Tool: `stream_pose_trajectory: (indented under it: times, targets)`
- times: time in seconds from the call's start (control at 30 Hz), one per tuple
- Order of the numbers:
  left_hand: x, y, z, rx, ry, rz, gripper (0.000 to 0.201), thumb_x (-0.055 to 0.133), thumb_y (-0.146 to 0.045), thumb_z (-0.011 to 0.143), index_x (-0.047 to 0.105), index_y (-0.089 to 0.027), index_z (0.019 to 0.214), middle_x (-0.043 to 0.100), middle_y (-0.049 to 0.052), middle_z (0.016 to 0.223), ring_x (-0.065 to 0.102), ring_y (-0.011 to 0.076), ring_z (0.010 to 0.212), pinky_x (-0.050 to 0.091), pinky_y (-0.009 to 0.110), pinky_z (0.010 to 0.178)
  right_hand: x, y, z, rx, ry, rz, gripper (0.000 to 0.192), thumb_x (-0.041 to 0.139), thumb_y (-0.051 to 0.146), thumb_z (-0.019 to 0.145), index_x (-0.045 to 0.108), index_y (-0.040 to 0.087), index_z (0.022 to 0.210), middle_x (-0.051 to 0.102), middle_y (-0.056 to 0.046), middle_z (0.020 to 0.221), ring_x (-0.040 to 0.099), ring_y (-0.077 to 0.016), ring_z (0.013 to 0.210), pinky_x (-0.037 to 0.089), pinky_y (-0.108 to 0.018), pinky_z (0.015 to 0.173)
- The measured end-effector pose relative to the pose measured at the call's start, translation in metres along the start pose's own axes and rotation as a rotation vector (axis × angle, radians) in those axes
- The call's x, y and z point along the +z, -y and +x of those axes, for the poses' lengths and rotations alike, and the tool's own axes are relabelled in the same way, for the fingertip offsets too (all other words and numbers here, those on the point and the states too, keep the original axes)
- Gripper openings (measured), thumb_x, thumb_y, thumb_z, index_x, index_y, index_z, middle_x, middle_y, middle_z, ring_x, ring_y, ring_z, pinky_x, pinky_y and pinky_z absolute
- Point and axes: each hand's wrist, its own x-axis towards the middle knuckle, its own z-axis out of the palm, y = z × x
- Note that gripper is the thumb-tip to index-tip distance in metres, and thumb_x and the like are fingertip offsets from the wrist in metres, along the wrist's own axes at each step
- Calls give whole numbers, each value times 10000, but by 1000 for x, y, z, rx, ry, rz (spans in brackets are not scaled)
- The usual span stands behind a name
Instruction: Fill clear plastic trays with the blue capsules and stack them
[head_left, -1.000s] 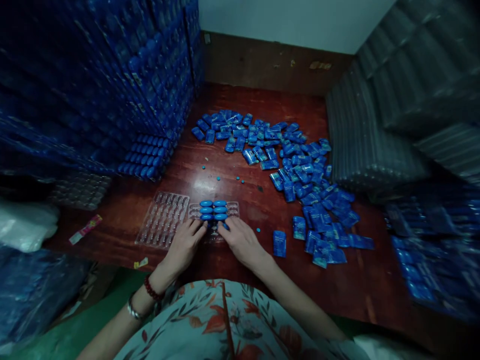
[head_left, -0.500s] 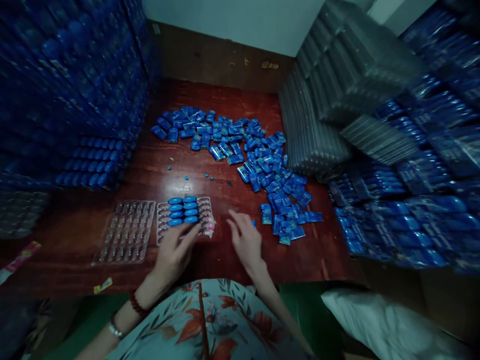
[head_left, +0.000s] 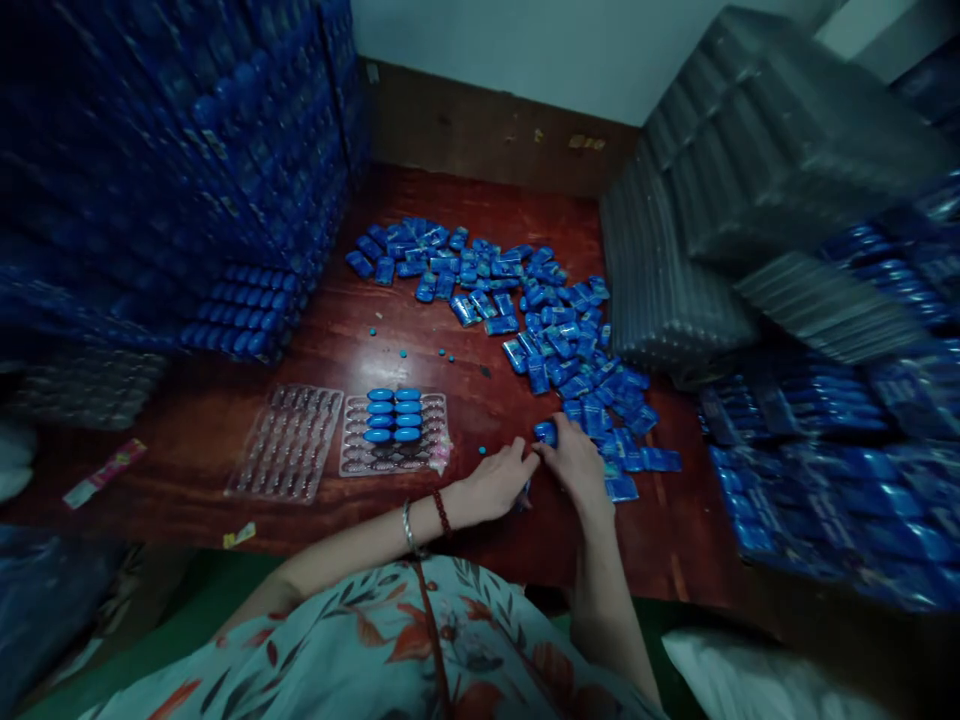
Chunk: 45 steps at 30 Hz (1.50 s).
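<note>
Over the table's front part, my left hand and my right hand meet fingertip to fingertip. The right hand's fingers are closed at a small blue packet. My left fingers are pinched together; a small shiny bit shows beneath them, too hidden to name. To the left lies a clear plastic tray with many hollows. Blue oval pieces sit in two columns in its middle. Beside it is a second clear tray with bare hollows.
Loose blue packets spread over the wooden table. Filled blue trays are stacked high at left. Grey tray stacks and bundled blue packs stand at right. Small blue crumbs and a pink wrapper lie about.
My left hand has left the tray and moved right to meet my right hand. The right hand has moved to the blue packet by the pile. The view has shifted left.
</note>
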Motion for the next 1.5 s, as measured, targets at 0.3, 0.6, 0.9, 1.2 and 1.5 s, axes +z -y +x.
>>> stream_pose_trajectory:
  times: [0.3,0.6,0.9,1.2,1.5]
  targets:
    - [-16,70,-167,-97,-750,-146,340,392,-87,892,517,-225,1177,517,74,1104,550,159,1000,499,255,823,26,44,-38,-417,-113,936,243,571,352,841,571,216,1043,646,-12,838,612,-142,695,495,-248,644]
    - [3,112,-175,-87,-874,240,464,396,-59,888,452,-238,1312,550,96,1074,546,183,982,497,310,817,63,107,-43,-935,-232,810,280,411,117,909,536,205,1144,620,-69,1039,591,-154,984,491,-291,871]
    - [-23,106,-169,38,-639,398,349,345,-130,910,551,-153,1191,586,128,1064,508,229,950,475,351,780,22,133,-56,-1047,-200,-29,235,366,183,944,542,219,1095,569,-50,891,553,-167,815,468,-269,671]
    - [-13,107,-166,-135,-762,518,444,422,-89,855,530,-250,1254,508,132,1123,506,225,885,457,371,755,32,128,-69,-902,-143,95,434,412,173,923,392,256,1349,584,-50,949,597,-153,817,490,-260,690]
    - [-2,57,-113,67,-887,77,469,465,-94,878,438,-267,1313,530,73,1063,526,180,956,470,311,825,37,-5,-64,-129,-551,513,309,385,259,923,651,188,1062,674,-80,952,622,-175,874,474,-293,802]
